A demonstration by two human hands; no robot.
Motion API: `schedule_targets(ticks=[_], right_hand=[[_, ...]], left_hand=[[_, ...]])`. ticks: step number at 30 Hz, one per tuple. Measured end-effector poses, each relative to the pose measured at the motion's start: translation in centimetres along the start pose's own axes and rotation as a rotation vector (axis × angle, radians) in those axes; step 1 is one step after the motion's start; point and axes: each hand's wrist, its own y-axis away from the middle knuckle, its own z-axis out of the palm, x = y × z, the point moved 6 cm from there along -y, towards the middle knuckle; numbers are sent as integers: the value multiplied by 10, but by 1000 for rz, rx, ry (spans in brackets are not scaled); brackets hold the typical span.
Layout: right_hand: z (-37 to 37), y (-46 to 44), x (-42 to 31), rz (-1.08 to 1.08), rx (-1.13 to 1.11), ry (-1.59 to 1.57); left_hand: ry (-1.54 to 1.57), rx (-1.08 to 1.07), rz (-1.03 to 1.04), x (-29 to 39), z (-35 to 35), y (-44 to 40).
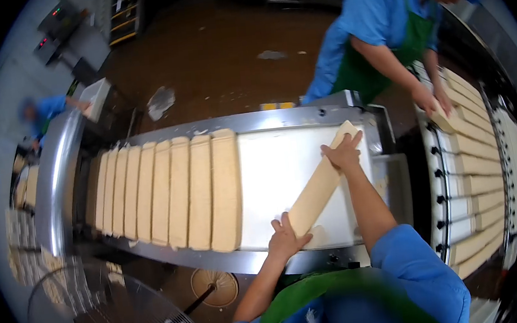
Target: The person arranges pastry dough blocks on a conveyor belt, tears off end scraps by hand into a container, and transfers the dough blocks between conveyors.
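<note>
A long, pale-yellow, dough-like slab [319, 196] lies slanted over the white belt [266, 179], its far end toward the right. My left hand [286, 240] grips the near end, thumb on one side and fingers on the other. Around the far end, my right hand [345, 152] is closed with its fingers over the edges. Whether the slab touches the belt along its whole length I cannot tell. To the left, a row of similar slabs [224, 190] lies side by side across the belt. A small pale patch [318, 236] shows beside the held slab's near end.
Metal rails [218, 262] edge the belt, which runs under a shiny metal housing [61, 180]. At right, a co-worker [377, 32] handles a slab by a second conveyor [462, 204] carrying more slabs. Another person [48, 113] is far left. A large fan [112, 319] stands lower left.
</note>
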Motion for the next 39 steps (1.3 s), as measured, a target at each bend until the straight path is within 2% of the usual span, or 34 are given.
schedule_targets(ticks=[2, 4, 7, 9, 12, 13, 14, 16, 19, 20, 21, 22, 26, 28, 34, 36, 39], right_hand=[[-4, -6, 30, -13, 49, -142], [-7, -12, 69, 12, 197, -221], [-34, -7, 142, 56, 289, -484], [-74, 9, 196, 93, 355, -602], [-138, 38, 291, 199, 560, -558], [-157, 50, 322, 321, 531, -611], [-168, 57, 356, 353, 617, -572], [-190, 67, 421, 445, 657, -557], [-225, 88, 489, 669, 515, -410], [-232, 87, 516, 675, 517, -418], [-233, 82, 542, 694, 411, -251], [-233, 75, 566, 706, 302, -86], [-234, 42, 635, 654, 296, -61], [-240, 25, 656, 637, 319, 20], [-250, 11, 687, 634, 189, -78], [-246, 7, 696, 624, 152, -107], [-243, 1, 711, 635, 278, -80]], left_hand=[[-81, 115, -92, 15, 9, -11], [-75, 306, 64, 32, 16, -16], [-82, 378, 211, 72, 25, -13], [-66, 330, 343, 108, 45, -13], [-15, 276, 519, 171, 89, -2], [7, 266, 587, 190, 101, 3], [7, 244, 608, 208, 112, 8], [22, 92, 701, 248, 143, 25], [48, -42, 874, 299, 182, 50], [55, -90, 923, 314, 196, 57], [48, -93, 928, 324, 204, 61], [42, -192, 946, 335, 218, 66], [18, -422, 990, 369, 262, 85], [17, -420, 996, 379, 281, 88], [-79, -333, 999, 393, 313, 81], [-97, -384, 921, 393, 321, 76], [-118, -401, 926, 400, 332, 75]])
